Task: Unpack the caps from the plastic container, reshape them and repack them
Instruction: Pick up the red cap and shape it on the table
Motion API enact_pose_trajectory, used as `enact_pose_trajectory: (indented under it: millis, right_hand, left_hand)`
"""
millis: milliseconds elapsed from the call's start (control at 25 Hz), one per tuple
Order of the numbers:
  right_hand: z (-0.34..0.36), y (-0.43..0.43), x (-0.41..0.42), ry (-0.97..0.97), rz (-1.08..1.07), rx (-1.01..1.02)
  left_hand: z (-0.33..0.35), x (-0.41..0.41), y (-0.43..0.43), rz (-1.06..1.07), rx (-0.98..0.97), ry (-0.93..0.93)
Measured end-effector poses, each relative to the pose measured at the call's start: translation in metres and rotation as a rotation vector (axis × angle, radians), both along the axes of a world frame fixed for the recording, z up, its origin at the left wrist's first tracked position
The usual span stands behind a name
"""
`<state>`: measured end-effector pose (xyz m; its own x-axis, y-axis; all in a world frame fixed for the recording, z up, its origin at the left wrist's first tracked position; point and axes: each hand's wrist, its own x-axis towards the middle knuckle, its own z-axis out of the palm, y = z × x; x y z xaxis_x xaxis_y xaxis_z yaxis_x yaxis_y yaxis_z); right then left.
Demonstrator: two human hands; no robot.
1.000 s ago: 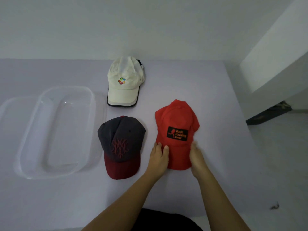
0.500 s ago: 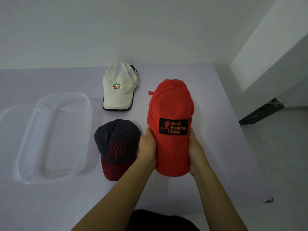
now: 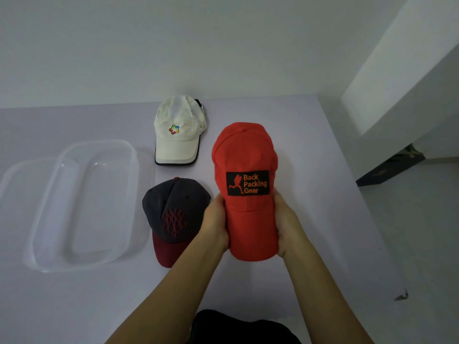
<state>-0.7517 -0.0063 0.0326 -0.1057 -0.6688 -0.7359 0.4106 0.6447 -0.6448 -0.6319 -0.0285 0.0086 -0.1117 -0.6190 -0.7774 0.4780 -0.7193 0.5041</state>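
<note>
I hold a red cap (image 3: 244, 155) with a black "Back Packing Gear" patch up off the table, its brim curled between both palms. My left hand (image 3: 215, 220) presses the brim's left side and my right hand (image 3: 285, 225) presses its right side. A dark grey cap (image 3: 173, 207) with a maroon brim lies on the table just left of my left hand. A white cap (image 3: 177, 135) with a coloured logo lies farther back. The clear plastic container (image 3: 62, 264) sits at the left with nothing in it.
A transparent lid (image 3: 15, 175) lies under or beside the container at the far left. The pale table (image 3: 310, 170) ends at its right edge, with floor beyond. A white wall runs along the back, and a white wall corner stands at the upper right.
Both hands lifted the red cap off the table and raised it toward me. Its crown now stands rounded and its brim is squeezed between my palms.
</note>
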Motion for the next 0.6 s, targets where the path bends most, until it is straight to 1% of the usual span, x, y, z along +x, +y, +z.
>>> enact_pose_trajectory:
  millis: [80, 160, 240, 280, 320, 400, 480, 520, 560, 600]
  right_hand:
    - [0.001, -0.004, -0.009, 0.199, 0.012, -0.051]
    - [0.003, -0.003, -0.016, 0.286, 0.027, -0.095]
    - [0.004, 0.001, -0.022, 0.325, 0.047, -0.114]
    - [0.005, 0.003, -0.022, 0.342, 0.058, -0.124]
    - [0.006, 0.005, -0.021, 0.353, 0.063, -0.135]
    - [0.007, 0.008, -0.019, 0.376, 0.079, -0.162]
    - [0.003, 0.012, -0.017, 0.403, 0.079, -0.191]
    - [0.001, 0.014, -0.015, 0.452, 0.068, -0.213]
    - [-0.003, 0.015, -0.015, 0.545, 0.061, -0.252]
    - [-0.005, 0.017, -0.016, 0.697, 0.054, -0.326]
  left_hand:
    - [-0.006, 0.01, -0.002, -0.025, -0.043, -0.044]
    - [-0.01, 0.02, -0.008, -0.071, -0.125, -0.198]
    - [-0.007, 0.033, -0.02, -0.045, -0.332, -0.391]
    - [-0.001, 0.041, -0.026, -0.062, -0.454, -0.453]
    - [0.006, 0.047, -0.033, -0.125, -0.563, -0.468]
    - [0.023, 0.052, -0.04, -0.307, -0.679, -0.371]
    - [0.04, 0.052, -0.039, -0.455, -0.699, -0.281]
    - [0.047, 0.052, -0.037, -0.478, -0.699, -0.247]
    - [0.051, 0.052, -0.036, -0.456, -0.704, -0.205]
    - [0.053, 0.053, -0.034, -0.418, -0.72, -0.182]
